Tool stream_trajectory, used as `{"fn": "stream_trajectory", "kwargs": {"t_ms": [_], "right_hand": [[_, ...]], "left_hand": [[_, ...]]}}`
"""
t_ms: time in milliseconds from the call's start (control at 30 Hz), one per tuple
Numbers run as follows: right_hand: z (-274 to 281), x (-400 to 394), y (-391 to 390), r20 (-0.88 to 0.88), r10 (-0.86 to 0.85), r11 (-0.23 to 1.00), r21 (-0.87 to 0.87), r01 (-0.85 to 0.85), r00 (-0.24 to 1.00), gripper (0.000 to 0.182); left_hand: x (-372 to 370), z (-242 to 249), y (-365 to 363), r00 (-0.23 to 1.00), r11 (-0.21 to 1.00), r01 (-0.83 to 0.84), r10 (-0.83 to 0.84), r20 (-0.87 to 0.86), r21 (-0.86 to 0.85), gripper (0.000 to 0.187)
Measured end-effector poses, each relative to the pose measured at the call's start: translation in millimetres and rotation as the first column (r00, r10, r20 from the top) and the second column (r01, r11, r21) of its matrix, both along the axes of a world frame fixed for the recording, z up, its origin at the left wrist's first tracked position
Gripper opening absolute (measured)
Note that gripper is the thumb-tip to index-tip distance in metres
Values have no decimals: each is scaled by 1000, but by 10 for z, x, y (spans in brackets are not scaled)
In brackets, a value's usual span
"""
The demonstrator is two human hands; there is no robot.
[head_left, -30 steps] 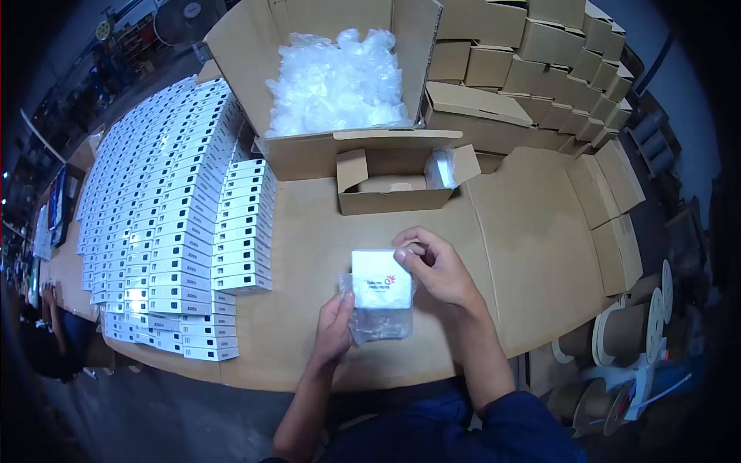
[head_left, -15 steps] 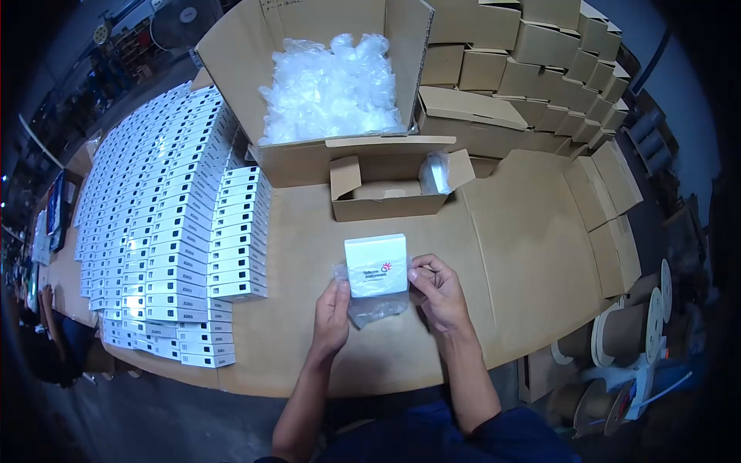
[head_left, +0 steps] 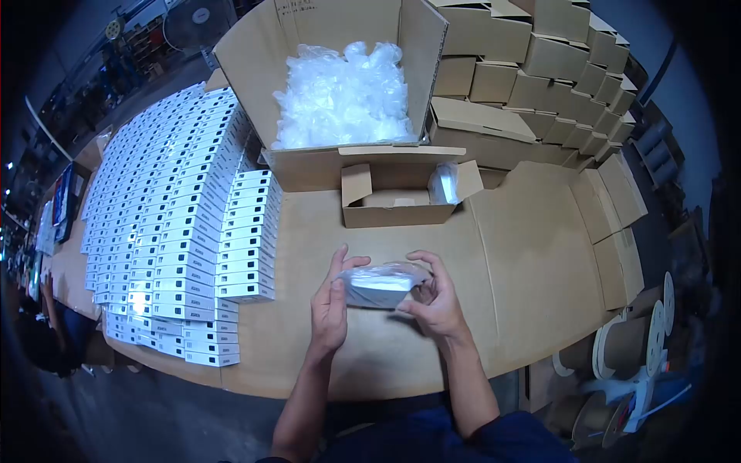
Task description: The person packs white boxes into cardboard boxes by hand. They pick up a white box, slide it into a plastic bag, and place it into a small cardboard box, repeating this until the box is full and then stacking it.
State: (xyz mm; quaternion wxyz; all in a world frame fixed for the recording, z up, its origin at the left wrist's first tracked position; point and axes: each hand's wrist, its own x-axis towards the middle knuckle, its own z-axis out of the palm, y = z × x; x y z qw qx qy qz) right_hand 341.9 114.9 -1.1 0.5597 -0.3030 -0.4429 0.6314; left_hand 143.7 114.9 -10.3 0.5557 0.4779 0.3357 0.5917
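A small white box in a clear plastic bag (head_left: 380,285) is held between both hands above the table, its narrow side turned to the camera. My left hand (head_left: 332,307) grips its left end, thumb in front. At the right end, my right hand (head_left: 436,301) closes on the bagged box with thumb and fingers. Beyond them stands an open brown carton (head_left: 397,216) with a plastic-wrapped item (head_left: 444,185) at its right end. A large open box (head_left: 255,77) full of clear plastic bags (head_left: 347,96) is behind the carton.
Many white boxes (head_left: 181,231) stand stacked on the left of the brown table (head_left: 309,363). Brown cartons (head_left: 552,92) are piled at the back right, with a flattened carton (head_left: 532,255) below them. Reels (head_left: 629,339) stand off the right edge. A person (head_left: 50,324) is at far left.
The white box has been tilted from showing its printed face to showing a narrow side, and the plastic now wraps around it. Both hands have moved around its ends. The view has shifted slightly.
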Motion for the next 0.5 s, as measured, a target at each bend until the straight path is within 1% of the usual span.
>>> {"fn": "stream_trajectory", "kwargs": {"t_ms": [33, 100, 200, 267, 300, 333, 367, 400, 433, 467, 500], "right_hand": [[13, -30, -47, 75, -29, 999, -16, 30, 997, 75], [-74, -72, -50, 166, -68, 993, -85, 83, 984, 60], [-77, -86, -71, 136, -143, 988, -29, 149, 980, 44], [-97, -40, -61, 179, -107, 994, 25, 104, 978, 41], [-105, -19, -66, 202, -93, 995, 49, 84, 975, 40], [-96, -17, -70, 228, -89, 996, 9, 90, 969, 27], [-78, 1, -56, 256, -75, 996, 60, 61, 964, 22], [-53, 29, -28, 284, -60, 993, 112, 29, 957, 18], [-26, 46, -16, 313, -46, 987, 162, -5, 949, 14], [24, 25, -29, 240, -43, 995, 96, 20, 970, 6], [22, 24, -26, 234, -86, 993, 96, 65, 968, 6]], "left_hand": [[16, 13, 11, 1000, 1000, -10, 10, 8, -20, 55], [44, 50, -1, 1000, 1000, 10, -10, -20, -2, 53], [59, 104, -42, 997, 999, 52, -52, -51, -5, 50], [66, 125, -59, 993, 994, 104, -106, -48, -39, 45], [63, 120, -69, 992, 988, 119, -123, -35, -95, 40], [58, 112, -85, 990, 979, 135, -139, -21, -152, 36], [57, 101, -101, 988, 967, 150, -154, -6, -207, 32], [66, 10, -102, 992, 984, 126, -123, 28, -129, 21], [65, -23, -107, 994, 983, 113, -110, 26, -144, 20], [61, -46, -112, 995, 982, 100, -98, 24, -160, 20], [63, -56, -115, 996, 981, 89, -86, 22, -175, 20]]}}
